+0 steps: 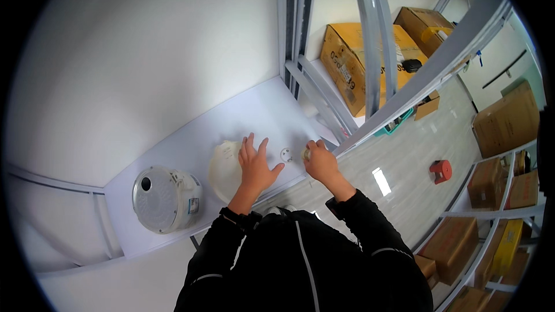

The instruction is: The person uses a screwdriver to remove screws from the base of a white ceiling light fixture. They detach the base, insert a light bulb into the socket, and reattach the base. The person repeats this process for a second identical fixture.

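My left hand (258, 166) is open, fingers spread, above the right edge of a cream-coloured round shell or cover (222, 167) on the white shelf (254, 112). It partly hides that piece, and I cannot tell whether they touch. My right hand (322, 163) is closed on a small pale round part (305, 153), mostly covered by the fingers. Between the hands lies a small white disc (286, 155) with several dark spots or holes. Farther left stands a white drum-shaped housing (173, 196) with a dark round hole in its top and a label on its side.
A grey metal frame (399, 104) borders the shelf on the right. Behind it sit a yellow carton (341, 72) and a brown carton (419, 23). A red stool (441, 171) stands on the shiny floor (399, 156). Racks with brown cartons (454, 242) line the lower right.
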`<state>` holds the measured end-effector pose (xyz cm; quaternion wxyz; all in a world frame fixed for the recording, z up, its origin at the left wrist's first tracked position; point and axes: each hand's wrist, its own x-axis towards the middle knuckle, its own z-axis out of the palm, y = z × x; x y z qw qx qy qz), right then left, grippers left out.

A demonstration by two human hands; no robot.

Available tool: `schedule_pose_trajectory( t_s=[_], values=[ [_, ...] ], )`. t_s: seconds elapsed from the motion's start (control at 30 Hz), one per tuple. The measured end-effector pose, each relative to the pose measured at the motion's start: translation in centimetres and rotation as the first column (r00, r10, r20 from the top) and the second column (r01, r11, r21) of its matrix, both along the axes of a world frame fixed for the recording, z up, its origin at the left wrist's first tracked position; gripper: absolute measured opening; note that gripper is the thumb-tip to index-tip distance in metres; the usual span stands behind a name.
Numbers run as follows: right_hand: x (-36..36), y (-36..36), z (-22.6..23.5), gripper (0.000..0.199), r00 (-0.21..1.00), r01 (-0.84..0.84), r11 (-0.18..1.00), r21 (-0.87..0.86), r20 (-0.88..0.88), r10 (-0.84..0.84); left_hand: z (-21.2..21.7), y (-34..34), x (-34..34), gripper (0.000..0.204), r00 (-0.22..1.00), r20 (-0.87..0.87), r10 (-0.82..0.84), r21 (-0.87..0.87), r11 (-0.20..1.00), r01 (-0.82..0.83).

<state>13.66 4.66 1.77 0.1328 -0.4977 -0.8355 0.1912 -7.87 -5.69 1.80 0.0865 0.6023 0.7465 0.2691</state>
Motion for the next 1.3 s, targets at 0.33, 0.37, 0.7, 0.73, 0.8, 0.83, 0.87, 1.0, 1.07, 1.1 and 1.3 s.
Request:
schedule_pose_trajectory(
  t_s=[0.33,0.37,0.7,0.73,0.8,0.83,0.87,1.0,1.07,1.1,1.3],
  values=[
    [-2.4,1.3,-2.4,0.042,0.994,-0.019,0.999,-0.035,0.105,0.023,0.9,-7.0,-0.8,0.134,0.999,-0.032,-0.031,-0.274,0.961,0.021],
    [-2.5,1.4,-2.5,0.044,0.996,-0.033,0.999,-0.038,0.087,0.036,0.2,-7.4,-1.0,0.132,0.999,-0.028,-0.027,-0.255,0.967,0.019],
    [-2.6,-0.2,0.9,0.064,0.974,-0.119,0.993,0.013,-0.193,0.119,-0.8,-9.5,-1.0,0.105,0.95,-0.299,-0.095,-0.353,0.935,-0.018],
    [-2.4,-0.4,1.6,0.065,0.959,-0.127,0.991,0.047,-0.249,0.134,-0.8,-9.6,-1.0,0.102,0.959,-0.27,-0.084,-0.347,0.938,-0.016],
    [-2.2,-0.8,4.2,0.066,0.914,-0.212,0.974,0.078,-0.337,0.225,-0.8,-9.9,-1.1,0.097,0.976,-0.21,-0.055,-0.338,0.941,-0.02],
    [-2.1,-1.1,5.8,0.067,0.886,-0.251,0.963,0.097,-0.379,0.269,-0.5,-10.0,-1.1,0.095,0.975,-0.216,-0.054,-0.333,0.943,-0.022],
    [-2.0,-1.4,7.5,0.067,0.866,-0.266,0.956,0.12,-0.405,0.292,-0.4,-10.2,-1.2,0.092,0.974,-0.221,-0.05,-0.329,0.944,-0.026],
    [-2.0,-2.1,11.4,0.062,0.76,-0.311,0.949,0.058,-0.584,0.285,-0.4,-10.8,-1.9,0.077,0.974,-0.221,-0.053,-0.208,0.978,0.006],
    [-2.0,-2.5,12.5,0.052,0.703,-0.337,0.94,0.049,-0.652,0.286,0.1,-10.9,-2.5,0.07,0.995,-0.099,-0.022,-0.049,0.999,0.017],
    [-2.0,-2.7,13.1,0.046,0.679,-0.351,0.932,0.091,-0.66,0.32,0.3,-10.9,-2.7,0.066,0.999,-0.037,-0.012,0.032,0.999,0.013],
    [-2.7,-2.4,11.1,0.022,0.601,-0.456,0.862,0.222,-0.637,0.482,4.4,-10.5,-4.2,0.043,0.795,0.57,0.205,0.076,0.951,-0.3]
  ],
)
